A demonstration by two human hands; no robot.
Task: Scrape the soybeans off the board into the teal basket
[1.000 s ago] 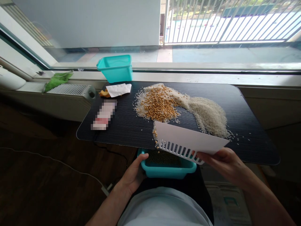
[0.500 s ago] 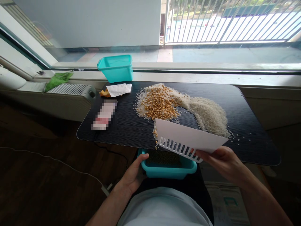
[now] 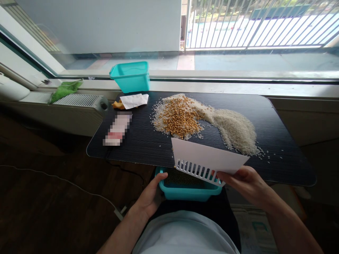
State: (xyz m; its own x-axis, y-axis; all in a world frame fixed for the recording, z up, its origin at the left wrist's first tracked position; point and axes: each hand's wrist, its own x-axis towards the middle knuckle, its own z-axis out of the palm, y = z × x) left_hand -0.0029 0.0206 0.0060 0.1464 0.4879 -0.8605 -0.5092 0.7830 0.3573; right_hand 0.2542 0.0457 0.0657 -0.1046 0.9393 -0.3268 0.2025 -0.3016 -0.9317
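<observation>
My right hand (image 3: 245, 183) grips a white slotted plastic scraper (image 3: 208, 160), tilted against the near edge of the black table (image 3: 137, 144). A few yellow beans sit at the scraper's left end. My left hand (image 3: 149, 195) holds the left rim of a teal tub (image 3: 189, 192) on my lap, just under the table edge; dark green grains lie inside it. Behind the scraper, a heap of yellow soybeans (image 3: 178, 116) lies mixed with white rice (image 3: 234, 128).
A second teal tub (image 3: 130, 76) stands on the window sill at the back. White paper (image 3: 134, 100) and a blurred pink packet (image 3: 118, 128) lie on the table's left. A radiator (image 3: 76, 100) with a green cloth (image 3: 65, 90) is at the left. A cable crosses the floor.
My right hand has dragged the scraper left and toward me, to the table's near edge. The trail of beans at its left end is mostly gone. My left hand has stayed still.
</observation>
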